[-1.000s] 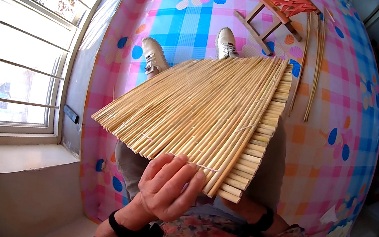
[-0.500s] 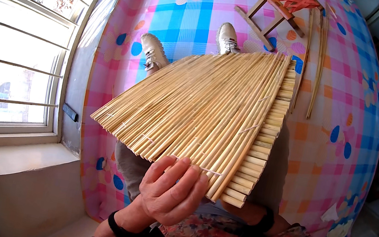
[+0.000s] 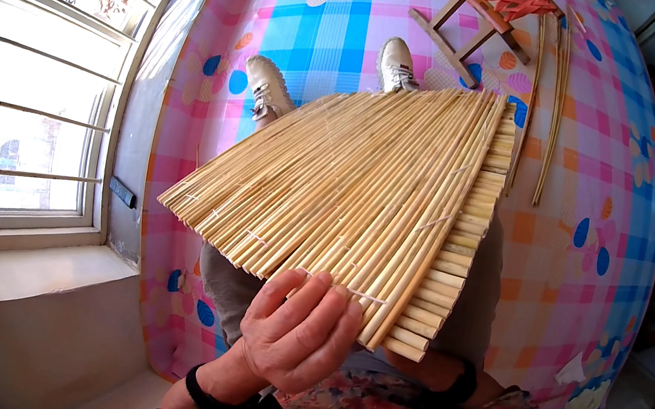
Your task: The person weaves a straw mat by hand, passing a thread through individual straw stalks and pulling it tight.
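Note:
A mat of straw-coloured reed stalks tied with pale string lies across my lap. It slopes away from me, and a second layer of stalks running crosswise shows along its right side. At the near edge, my left hand is closed on the reed mat, fingers on top beside a string tie. The thumb is out of sight. My right forearm, wearing a black band, passes beneath the mat's near right corner. The mat hides my right hand and its fingers.
Beyond my shoes stands a wooden stool with a red woven seat. Several long thin sticks lie right of it on the checked floor covering. A barred window and its sill border the left.

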Tool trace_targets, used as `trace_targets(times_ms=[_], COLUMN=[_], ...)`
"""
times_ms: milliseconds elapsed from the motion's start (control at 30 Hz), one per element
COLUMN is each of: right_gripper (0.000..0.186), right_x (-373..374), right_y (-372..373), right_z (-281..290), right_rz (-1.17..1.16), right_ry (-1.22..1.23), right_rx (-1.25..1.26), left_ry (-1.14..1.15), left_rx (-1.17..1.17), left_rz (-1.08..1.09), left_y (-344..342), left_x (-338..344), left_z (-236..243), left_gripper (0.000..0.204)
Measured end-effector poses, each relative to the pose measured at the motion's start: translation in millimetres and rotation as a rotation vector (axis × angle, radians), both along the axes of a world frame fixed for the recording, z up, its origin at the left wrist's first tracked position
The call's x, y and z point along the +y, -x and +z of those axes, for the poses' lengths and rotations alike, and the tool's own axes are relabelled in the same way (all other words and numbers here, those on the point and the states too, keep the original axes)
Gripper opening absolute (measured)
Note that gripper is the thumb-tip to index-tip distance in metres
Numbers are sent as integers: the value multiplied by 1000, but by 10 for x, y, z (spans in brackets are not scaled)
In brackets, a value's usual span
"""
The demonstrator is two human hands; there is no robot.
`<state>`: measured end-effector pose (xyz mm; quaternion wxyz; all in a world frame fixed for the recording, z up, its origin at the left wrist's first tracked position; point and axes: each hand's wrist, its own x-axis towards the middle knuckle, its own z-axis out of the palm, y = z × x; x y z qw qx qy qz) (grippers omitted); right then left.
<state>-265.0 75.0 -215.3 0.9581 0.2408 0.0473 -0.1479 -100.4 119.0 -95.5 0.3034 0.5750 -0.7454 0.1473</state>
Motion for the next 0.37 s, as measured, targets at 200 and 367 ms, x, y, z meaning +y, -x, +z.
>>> trace_targets(times_ms=[200, 367], right_gripper=[32, 33], right_x=[10, 6], right_y=[-27, -47], right_z=[-16, -26], right_rz=[10, 15], right_ry=[-26, -49], right_rx=[-8, -20], left_ry=[-21, -24], left_rx=[4, 6], left_rz=[-5, -1], left_y=[-1, 12], left_x=[-6, -21], left_z=[21, 30], left_gripper=[19, 19])
